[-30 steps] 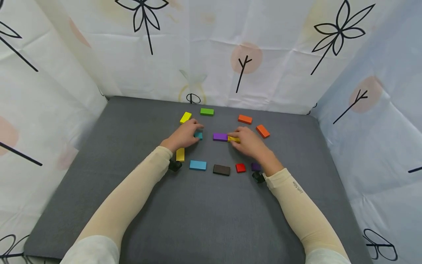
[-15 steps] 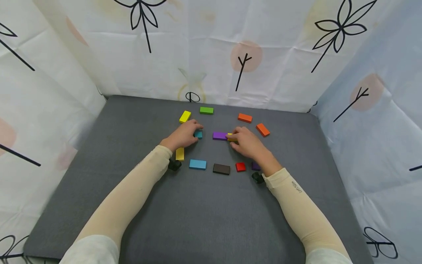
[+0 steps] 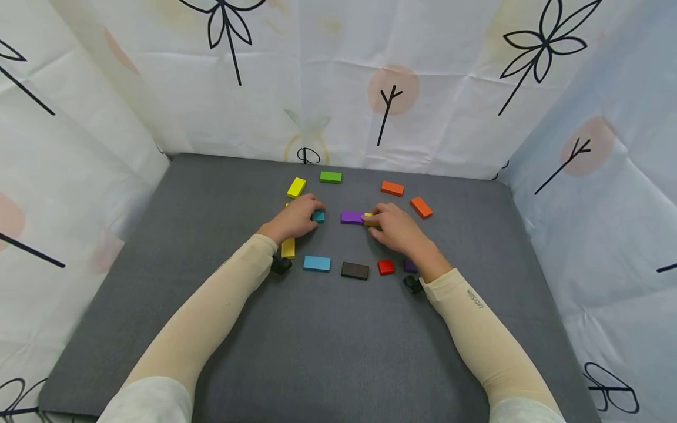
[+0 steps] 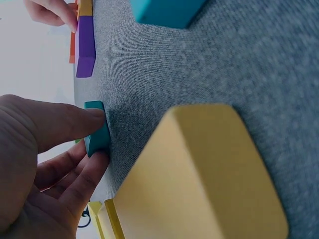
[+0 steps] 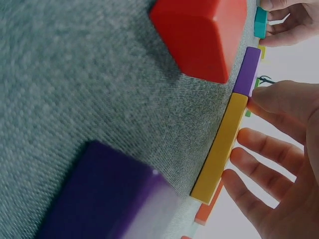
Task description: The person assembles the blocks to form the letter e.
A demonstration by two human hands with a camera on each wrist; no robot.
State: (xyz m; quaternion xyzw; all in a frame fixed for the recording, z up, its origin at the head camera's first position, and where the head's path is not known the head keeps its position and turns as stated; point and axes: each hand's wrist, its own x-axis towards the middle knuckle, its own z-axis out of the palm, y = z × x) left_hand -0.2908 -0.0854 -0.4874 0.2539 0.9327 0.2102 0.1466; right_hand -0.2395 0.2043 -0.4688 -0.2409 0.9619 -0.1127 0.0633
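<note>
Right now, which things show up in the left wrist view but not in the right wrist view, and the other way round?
Only the left wrist view shows the blue block cut off at its top edge and the foreground yellow block. Only the right wrist view shows the red block and the dark purple block. Both show the left hand pinching the teal block, at least part of the right hand, the lighter purple block end to end with the golden block, and some orange.

Grey table (image 3: 338, 341); behind it, white curtain (image 3: 455, 129) with black line flowers (image 3: 545, 42) and peach discs (image 3: 408, 85). On it — purple block (image 3: 351, 218), golden block (image 5: 219, 149), teal block (image 4: 101, 139), green block (image 3: 331, 177), red block (image 3: 385, 267), brown block (image 3: 355, 271).
</note>
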